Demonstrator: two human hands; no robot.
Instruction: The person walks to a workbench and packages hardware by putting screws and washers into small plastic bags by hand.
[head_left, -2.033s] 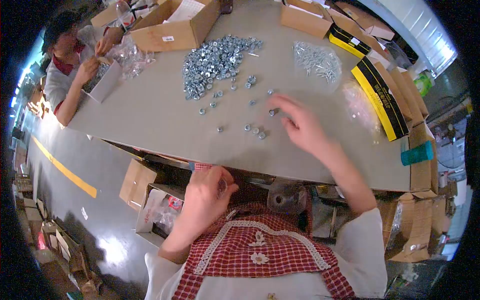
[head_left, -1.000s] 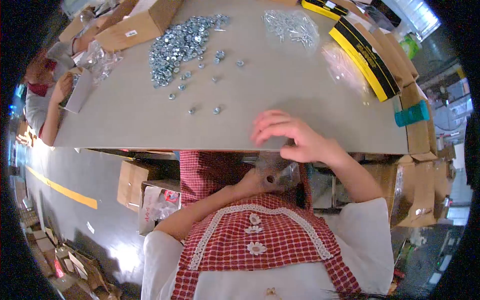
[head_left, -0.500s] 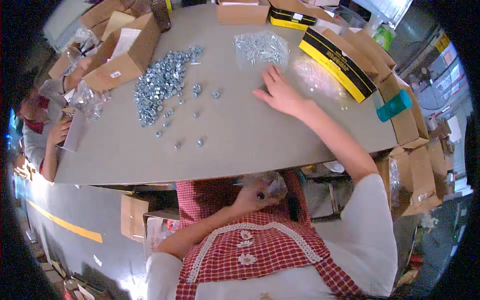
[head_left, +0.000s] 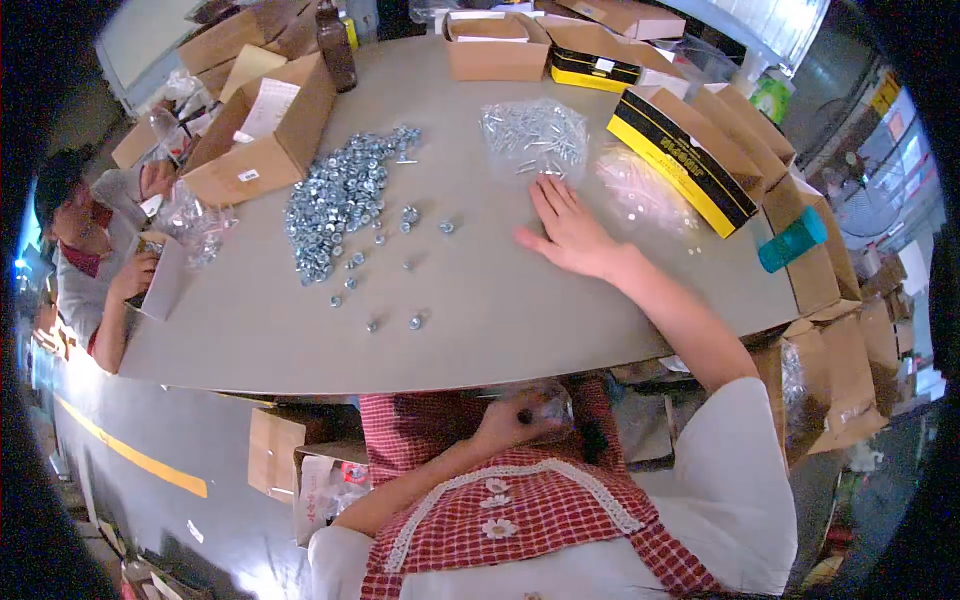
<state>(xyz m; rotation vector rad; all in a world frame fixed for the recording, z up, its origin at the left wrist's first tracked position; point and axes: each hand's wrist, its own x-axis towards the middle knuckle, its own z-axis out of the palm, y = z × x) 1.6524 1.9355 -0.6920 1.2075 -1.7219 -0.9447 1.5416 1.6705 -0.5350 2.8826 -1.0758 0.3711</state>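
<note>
My right hand (head_left: pixel 575 235) lies over the grey table (head_left: pixel 480 330) with fingers stretched out and thumb apart. Its fingertips are at the near edge of a clear plastic bag of screws (head_left: pixel 535 135). Down at my lap, below the table edge, my left hand (head_left: pixel 505 425) is closed around a clear plastic bag (head_left: pixel 553 408) with a small dark thing in it, too blurred to name. A heap of metal nuts (head_left: pixel 335 200) lies left of centre, with several loose nuts (head_left: pixel 415 322) scattered toward me.
Small white washers in a clear bag (head_left: pixel 650 190) lie beside a black-and-yellow box (head_left: pixel 685 160) at the right. A green roll (head_left: pixel 792 240) rests on cardboard. Across at the left, a co-worker's hand (head_left: pixel 135 275) is at a small white box (head_left: pixel 160 280), near an open carton (head_left: pixel 260 130).
The camera view has tilted up, so the table and its things appear lower. My right hand still reaches the screw bag's edge; my left hand still holds its bag at my lap.
</note>
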